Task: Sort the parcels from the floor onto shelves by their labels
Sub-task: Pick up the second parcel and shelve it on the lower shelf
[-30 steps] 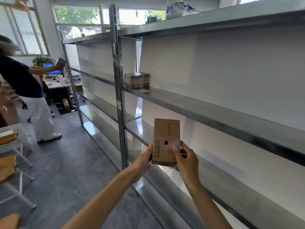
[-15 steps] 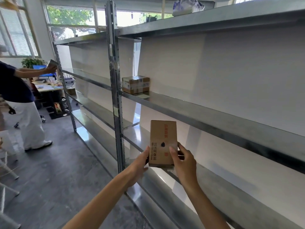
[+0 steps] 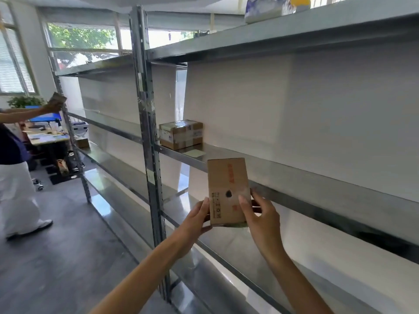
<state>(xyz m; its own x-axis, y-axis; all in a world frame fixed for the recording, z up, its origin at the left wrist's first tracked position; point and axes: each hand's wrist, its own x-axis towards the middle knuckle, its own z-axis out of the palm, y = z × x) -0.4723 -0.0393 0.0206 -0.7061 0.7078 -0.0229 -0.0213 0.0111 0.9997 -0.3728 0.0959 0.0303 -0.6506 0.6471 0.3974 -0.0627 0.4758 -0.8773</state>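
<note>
I hold a small brown cardboard parcel (image 3: 227,191) upright in front of the metal shelving unit (image 3: 283,175). My left hand (image 3: 195,225) grips its lower left edge. My right hand (image 3: 258,216) grips its lower right edge, thumb on the front face. The parcel bears red print and a dark smudge. It hangs just before the middle shelf's front edge. A taped cardboard box (image 3: 180,134) with white labels sits on that shelf to the left, with a pale label (image 3: 193,152) lying flat in front of it.
A steel upright post (image 3: 147,123) stands left of my hands. A white and blue bag (image 3: 265,7) lies on the top shelf. Another person (image 3: 15,168) stands at far left, holding a parcel (image 3: 57,99) up. A cluttered desk (image 3: 48,137) stands behind.
The parcel and both hands have risen slightly toward the middle shelf. My view has shifted right and closer to the shelving; the person at left has slid toward the frame edge.
</note>
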